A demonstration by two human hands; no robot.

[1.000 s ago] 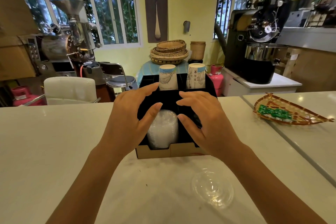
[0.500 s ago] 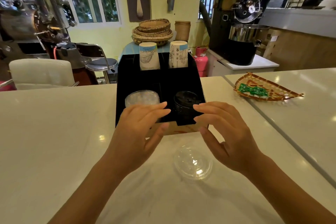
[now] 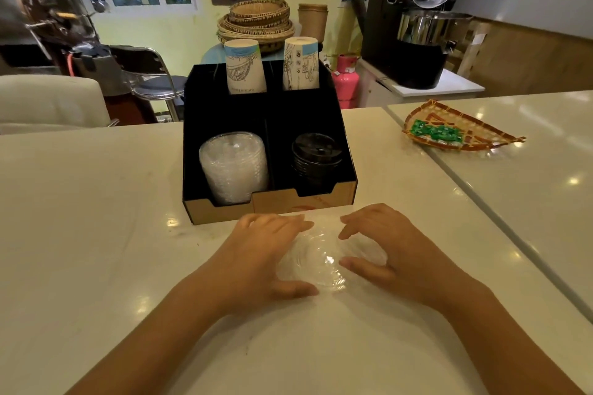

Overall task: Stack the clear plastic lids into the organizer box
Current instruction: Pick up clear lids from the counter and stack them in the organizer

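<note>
Both hands — left (image 3: 261, 253), right (image 3: 390, 253) — cup open around the lid (image 3: 316, 261), not yet gripping; squeezed unevenly, it could skid toward the box (image 3: 272, 205) at 12 o'clock.

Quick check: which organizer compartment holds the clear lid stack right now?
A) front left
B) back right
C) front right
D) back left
A: the clear lid stack sits in the organizer's front-left compartment, beside the black lids at front right; paper cups fill the back.
</note>
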